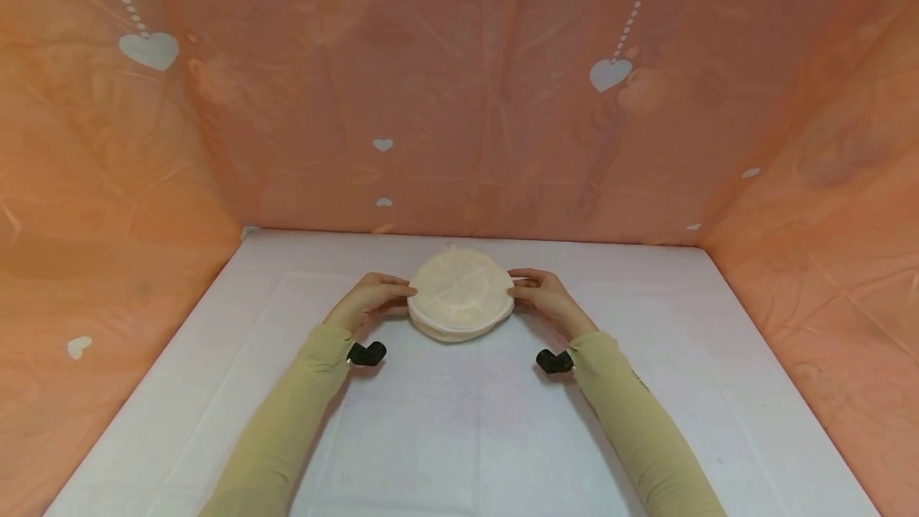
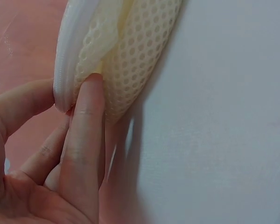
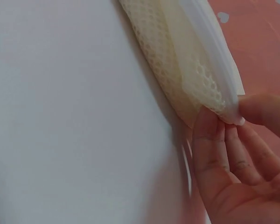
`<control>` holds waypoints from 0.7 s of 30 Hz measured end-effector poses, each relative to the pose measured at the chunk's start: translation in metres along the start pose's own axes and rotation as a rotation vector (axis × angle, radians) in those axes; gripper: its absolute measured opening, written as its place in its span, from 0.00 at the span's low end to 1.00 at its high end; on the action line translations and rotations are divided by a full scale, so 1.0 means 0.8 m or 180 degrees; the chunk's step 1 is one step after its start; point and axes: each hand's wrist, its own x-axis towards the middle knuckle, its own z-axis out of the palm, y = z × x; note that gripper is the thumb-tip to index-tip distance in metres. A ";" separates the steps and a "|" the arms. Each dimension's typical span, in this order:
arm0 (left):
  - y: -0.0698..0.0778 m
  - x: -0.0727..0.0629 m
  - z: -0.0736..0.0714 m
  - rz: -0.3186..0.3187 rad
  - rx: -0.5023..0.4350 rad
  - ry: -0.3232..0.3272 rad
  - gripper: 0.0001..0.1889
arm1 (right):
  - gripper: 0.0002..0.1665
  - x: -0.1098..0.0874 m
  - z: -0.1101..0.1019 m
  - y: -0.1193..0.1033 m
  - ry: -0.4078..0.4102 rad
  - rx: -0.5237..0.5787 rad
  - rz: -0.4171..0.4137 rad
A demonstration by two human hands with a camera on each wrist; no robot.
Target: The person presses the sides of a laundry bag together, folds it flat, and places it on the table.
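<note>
In the head view I have the round cream mesh laundry bag (image 1: 461,294) over the far half of the white tabletop (image 1: 467,429), about midway between its sides. The left hand (image 1: 369,297) pinches the rim nearer the tabletop's left edge; the right hand (image 1: 549,299) pinches it nearer the right edge. I judge the two-sided hold made and the release not yet done; whether anything has been put inside, I can't tell. The disc-like face points upward; nearly circular, it gives me no clear long axis.

In the left wrist view, that hand's fingers pinch the edge from both sides, at the white zip band (image 2: 67,56) and the honeycomb mesh wall (image 2: 144,46). I can't tell whether the underside touches the tabletop.

In the right wrist view, the fingers make a matching pinch beside the tabletop's bare stretch.
</note>
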 end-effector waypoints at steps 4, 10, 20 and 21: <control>0.001 0.001 0.002 -0.0046 0.0000 0.0064 0.24 | 0.28 -0.001 0.001 0.001 0.0008 -0.0037 0.0062; 0.002 -0.001 0.004 -0.0131 0.0238 0.0130 0.20 | 0.28 -0.002 0.002 0.002 0.0018 -0.0048 0.0167; 0.004 -0.001 0.011 -0.0244 -0.0097 0.0313 0.19 | 0.28 -0.004 0.005 0.000 0.0053 0.0012 0.0194; 0.005 -0.001 0.013 -0.0246 -0.0104 0.0333 0.19 | 0.28 -0.004 0.005 0.000 0.0074 -0.0012 0.0195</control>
